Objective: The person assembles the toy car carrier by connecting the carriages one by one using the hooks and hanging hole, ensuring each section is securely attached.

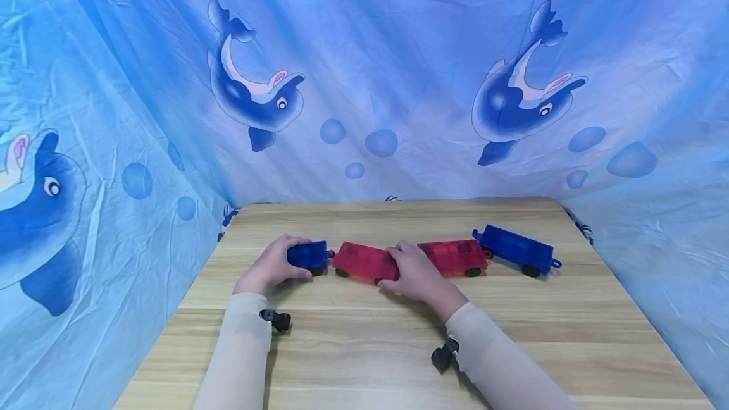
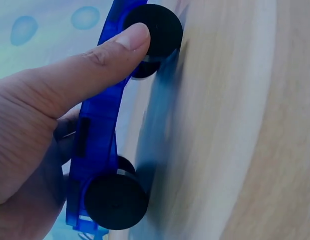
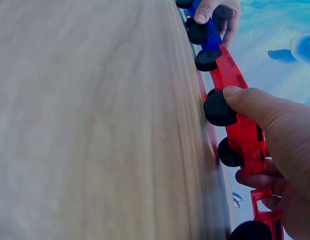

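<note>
My left hand [image 1: 273,266] grips a translucent blue toy train car [image 1: 307,255] at the left of the row. In the left wrist view its thumb presses beside a black wheel [image 2: 157,32] of the blue car [image 2: 100,115]. My right hand [image 1: 418,274] holds a translucent red train car [image 1: 364,259], thumb at a wheel [image 3: 219,109] in the right wrist view. The two held cars meet end to end; I cannot tell if they are hooked. Right of that hand stands a second red car [image 1: 458,257], partly covered by the hand.
Another blue train car [image 1: 515,248] sits slantwise at the right end of the row, close to the second red car. All stand on a wood-grain table [image 1: 359,347]. A blue dolphin-print curtain [image 1: 387,81] hangs behind and at both sides.
</note>
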The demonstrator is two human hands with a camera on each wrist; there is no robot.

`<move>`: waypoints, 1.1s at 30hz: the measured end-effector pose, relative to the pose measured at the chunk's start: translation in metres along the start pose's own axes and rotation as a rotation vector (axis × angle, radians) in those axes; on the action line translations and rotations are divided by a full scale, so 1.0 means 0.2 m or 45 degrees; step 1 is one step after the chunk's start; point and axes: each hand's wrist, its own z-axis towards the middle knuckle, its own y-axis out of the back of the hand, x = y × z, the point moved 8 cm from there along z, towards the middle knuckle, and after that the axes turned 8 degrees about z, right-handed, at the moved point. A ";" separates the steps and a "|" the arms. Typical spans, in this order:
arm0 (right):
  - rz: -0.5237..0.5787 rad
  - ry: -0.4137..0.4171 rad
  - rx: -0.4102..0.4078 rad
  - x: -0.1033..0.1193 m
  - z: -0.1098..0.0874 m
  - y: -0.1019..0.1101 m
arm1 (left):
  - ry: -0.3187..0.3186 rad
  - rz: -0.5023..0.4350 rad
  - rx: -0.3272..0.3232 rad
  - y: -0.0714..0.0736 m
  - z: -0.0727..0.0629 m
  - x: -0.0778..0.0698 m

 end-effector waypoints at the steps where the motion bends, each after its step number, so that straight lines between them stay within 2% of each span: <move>1: -0.012 0.007 -0.001 0.00 0.00 0.00 | 0.007 0.002 0.001 0.00 0.00 0.01; 4: -0.039 0.032 -0.007 0.01 0.00 0.01 | 0.031 0.002 0.007 0.01 -0.01 0.03; 18: -0.014 0.086 -0.045 0.03 0.00 0.04 | 0.034 -0.074 0.073 0.04 -0.04 0.06; 33: 0.038 0.051 -0.074 0.00 0.01 0.04 | 0.024 -0.065 0.078 0.04 -0.04 0.05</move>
